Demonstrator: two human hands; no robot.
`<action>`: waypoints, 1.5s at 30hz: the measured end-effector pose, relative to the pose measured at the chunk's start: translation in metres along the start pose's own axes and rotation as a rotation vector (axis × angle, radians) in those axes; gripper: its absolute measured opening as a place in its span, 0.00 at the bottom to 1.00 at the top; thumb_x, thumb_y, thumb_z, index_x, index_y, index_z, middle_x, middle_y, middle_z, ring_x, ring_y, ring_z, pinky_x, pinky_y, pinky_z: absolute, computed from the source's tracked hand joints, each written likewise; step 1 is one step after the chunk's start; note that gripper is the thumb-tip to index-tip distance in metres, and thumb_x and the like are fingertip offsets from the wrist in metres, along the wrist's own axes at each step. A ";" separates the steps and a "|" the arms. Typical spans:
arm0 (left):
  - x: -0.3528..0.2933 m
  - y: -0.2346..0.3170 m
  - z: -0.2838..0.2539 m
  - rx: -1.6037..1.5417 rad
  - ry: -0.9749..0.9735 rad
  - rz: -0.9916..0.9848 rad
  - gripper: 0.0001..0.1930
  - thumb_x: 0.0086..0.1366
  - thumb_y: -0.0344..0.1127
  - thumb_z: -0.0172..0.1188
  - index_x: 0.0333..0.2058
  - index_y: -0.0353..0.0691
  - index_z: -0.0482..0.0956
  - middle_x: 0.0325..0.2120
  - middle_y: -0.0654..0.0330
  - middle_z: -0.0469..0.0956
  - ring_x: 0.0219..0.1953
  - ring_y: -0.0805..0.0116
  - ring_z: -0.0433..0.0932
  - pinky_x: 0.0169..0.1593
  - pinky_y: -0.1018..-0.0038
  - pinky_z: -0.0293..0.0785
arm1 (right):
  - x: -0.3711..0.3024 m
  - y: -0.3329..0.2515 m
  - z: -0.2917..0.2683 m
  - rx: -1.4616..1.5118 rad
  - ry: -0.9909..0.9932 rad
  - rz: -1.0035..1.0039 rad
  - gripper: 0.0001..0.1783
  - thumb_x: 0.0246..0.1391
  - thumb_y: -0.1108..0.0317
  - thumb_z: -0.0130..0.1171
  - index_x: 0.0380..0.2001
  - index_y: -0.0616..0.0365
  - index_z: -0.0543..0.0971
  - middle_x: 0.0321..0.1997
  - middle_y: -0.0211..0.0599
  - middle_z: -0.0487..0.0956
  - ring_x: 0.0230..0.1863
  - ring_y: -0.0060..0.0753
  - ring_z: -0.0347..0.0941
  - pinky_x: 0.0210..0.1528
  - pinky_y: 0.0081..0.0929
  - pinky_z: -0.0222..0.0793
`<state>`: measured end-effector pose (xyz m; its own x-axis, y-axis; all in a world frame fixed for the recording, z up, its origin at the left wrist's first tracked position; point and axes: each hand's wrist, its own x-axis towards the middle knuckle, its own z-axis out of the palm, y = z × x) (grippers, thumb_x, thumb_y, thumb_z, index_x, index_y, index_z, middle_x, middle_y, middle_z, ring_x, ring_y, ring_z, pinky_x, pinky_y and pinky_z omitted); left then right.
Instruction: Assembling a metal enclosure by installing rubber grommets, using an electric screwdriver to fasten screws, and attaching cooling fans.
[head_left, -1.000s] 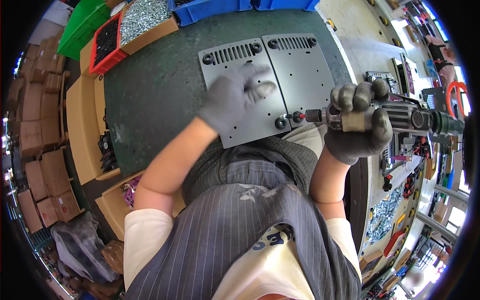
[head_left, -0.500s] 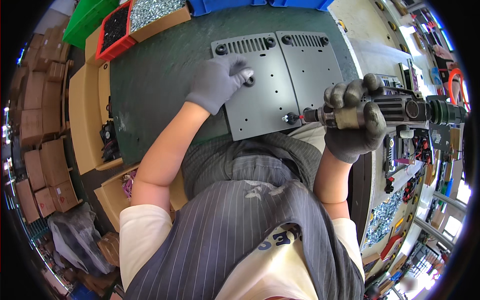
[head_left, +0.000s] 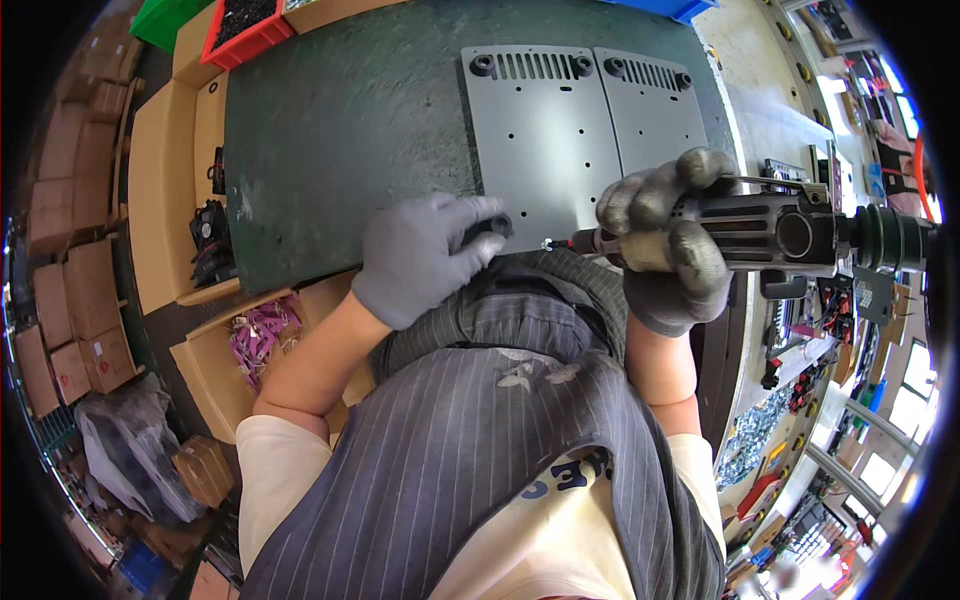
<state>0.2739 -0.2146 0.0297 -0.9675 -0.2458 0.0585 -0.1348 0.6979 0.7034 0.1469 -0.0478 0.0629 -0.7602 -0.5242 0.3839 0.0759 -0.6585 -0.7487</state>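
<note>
My left hand [head_left: 418,255], in a grey glove, pinches a small round black rubber foot [head_left: 503,227] at the near left corner of a grey metal plate [head_left: 545,165]. In my right hand [head_left: 660,245], also gloved, is a power screwdriver [head_left: 765,228] held level, its tip toward the left hand. A small shiny screw [head_left: 548,244] sits at that tip, just right of the rubber foot. Beside the first plate lies a second slotted plate [head_left: 655,125], partly covered by the right hand. Each plate has two black rubber feet along its far edge.
The plates lie on a dark green worktop [head_left: 340,140]. A red bin [head_left: 245,35] of small black parts stands at the far left. Open cardboard boxes flank the left edge; one holds purple pieces [head_left: 262,340]. A metal-edged bench [head_left: 750,130] runs along the right.
My left hand has come nearer with the rubber foot, from the plate's left middle to its near corner. The screwdriver has shifted left, and the view has moved slightly.
</note>
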 end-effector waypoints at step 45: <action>0.063 -0.017 -0.009 -0.951 0.020 0.039 0.25 0.65 0.57 0.41 0.31 0.37 0.73 0.27 0.62 0.74 0.32 0.72 0.73 0.40 0.74 0.70 | 0.028 0.021 -0.006 -0.179 -0.210 0.664 0.31 0.52 0.58 0.55 0.55 0.64 0.63 0.42 0.42 0.73 0.41 0.31 0.72 0.45 0.26 0.68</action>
<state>0.2170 -0.2481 0.0281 -0.9628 -0.2511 0.0999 0.1362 -0.1317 0.9819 0.1228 -0.0729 0.0548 -0.4486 -0.8881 -0.1004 0.3584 -0.0758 -0.9305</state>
